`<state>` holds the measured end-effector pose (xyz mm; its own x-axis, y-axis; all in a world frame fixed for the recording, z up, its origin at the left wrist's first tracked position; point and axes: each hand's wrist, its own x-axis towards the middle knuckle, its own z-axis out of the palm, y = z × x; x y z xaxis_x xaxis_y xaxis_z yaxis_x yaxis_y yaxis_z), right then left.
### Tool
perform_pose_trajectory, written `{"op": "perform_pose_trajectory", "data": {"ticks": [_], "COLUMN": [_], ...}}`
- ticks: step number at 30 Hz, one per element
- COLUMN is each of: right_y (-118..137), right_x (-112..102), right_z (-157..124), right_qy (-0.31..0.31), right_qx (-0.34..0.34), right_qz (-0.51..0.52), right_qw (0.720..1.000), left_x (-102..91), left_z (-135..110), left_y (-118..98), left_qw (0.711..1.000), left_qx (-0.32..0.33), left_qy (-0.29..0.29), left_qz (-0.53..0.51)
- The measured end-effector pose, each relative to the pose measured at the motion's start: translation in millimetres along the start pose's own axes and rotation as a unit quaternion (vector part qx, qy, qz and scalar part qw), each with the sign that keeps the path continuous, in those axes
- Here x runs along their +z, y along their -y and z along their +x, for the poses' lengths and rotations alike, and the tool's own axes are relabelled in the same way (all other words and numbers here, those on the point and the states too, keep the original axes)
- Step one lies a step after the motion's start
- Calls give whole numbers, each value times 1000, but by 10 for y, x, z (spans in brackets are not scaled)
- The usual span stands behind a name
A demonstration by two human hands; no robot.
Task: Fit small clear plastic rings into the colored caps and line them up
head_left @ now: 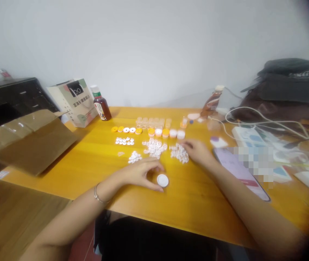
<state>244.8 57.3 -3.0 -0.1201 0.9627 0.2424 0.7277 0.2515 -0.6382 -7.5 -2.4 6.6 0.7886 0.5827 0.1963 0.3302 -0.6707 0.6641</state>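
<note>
The round white cap point(162, 180) lay on the worktop point(197, 203), just right of the parted fingers point(154, 164) of my left hand point(139, 173); my right hand point(199, 151) was at the rightmost pile of white pieces point(180, 155), its grip unclear.

Left grip point(141, 173) curved into open C; right grip point(199, 152) bunched, palm-down (both forearms point(80, 211) slanting inward).

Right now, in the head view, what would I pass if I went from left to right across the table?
Cardboard box, paper bag, dark red bottle, left hand, round white disc, right hand, phone.
</note>
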Motion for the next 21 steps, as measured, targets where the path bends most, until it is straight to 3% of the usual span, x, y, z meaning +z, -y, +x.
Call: {"op": "perform_pose_trajectory", "data": {"ticks": [15, 19, 21], "right_y": [-126, -18, 97], "right_x": [39, 18, -9], "right_z": [58, 13, -57], "right_qy": [-12, -49, -16], "right_qx": [-16, -46, -75], "right_qz": [-69, -51, -21], "right_qw": [997, 996, 997], "left_x": [30, 32, 34], "left_z": [20, 23, 20], "left_y": [4, -3, 0], "left_qw": [1000, 999, 999], "left_qx": [17, 17, 14], "left_qy": [15, 14, 12], "left_qz": [18, 27, 27]}}
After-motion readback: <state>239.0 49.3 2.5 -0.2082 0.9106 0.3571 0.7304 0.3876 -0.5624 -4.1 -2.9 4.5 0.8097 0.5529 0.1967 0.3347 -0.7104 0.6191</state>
